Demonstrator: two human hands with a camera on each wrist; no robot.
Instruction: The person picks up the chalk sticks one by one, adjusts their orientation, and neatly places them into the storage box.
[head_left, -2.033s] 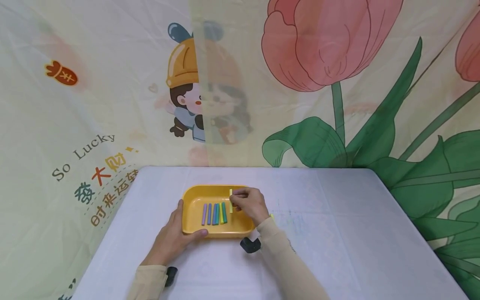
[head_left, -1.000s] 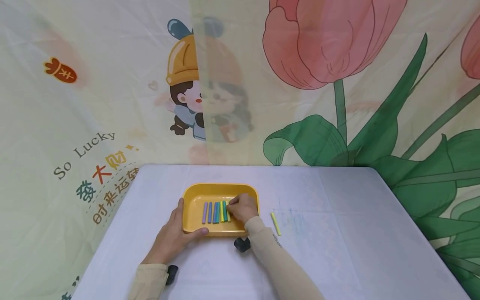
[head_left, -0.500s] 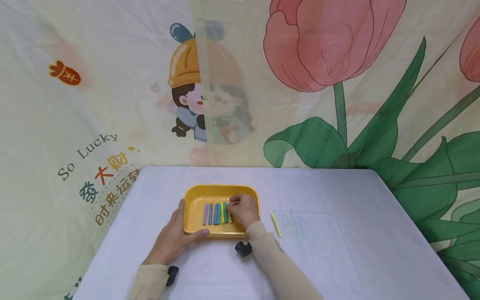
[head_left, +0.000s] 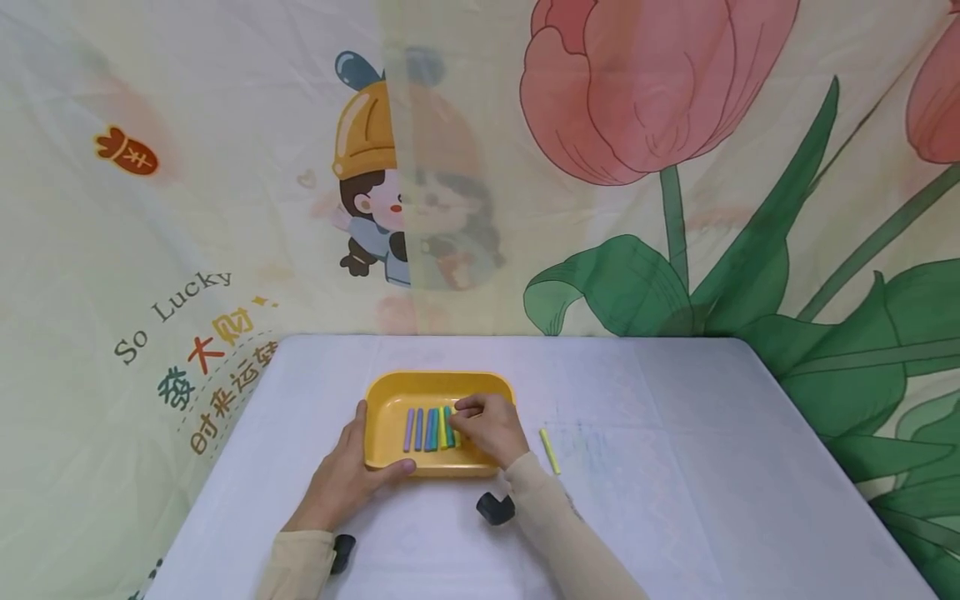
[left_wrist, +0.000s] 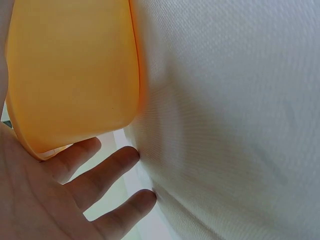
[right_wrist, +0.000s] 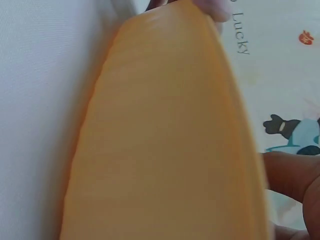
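Observation:
A yellow tray stands on the white table, with a row of several thin chalk-like sticks in purple, blue, teal and yellow inside it. My left hand holds the tray's near left corner, thumb along the front rim and fingers against the left side. The left wrist view shows those fingers spread below the tray wall. My right hand reaches in over the right rim. Its fingertips are at the right end of the row, partly covering a pale yellow stick; I cannot tell whether they pinch it.
A loose yellow stick lies on the table right of the tray. Faint blue-green smudges mark the cloth beside it. Black wrist devices sit near both cuffs. A printed curtain hangs behind the table.
My right hand has lowered a pale yellow stick into the tray at the row's right end; its fingertips have since shifted slightly left. The left hand keeps its place.

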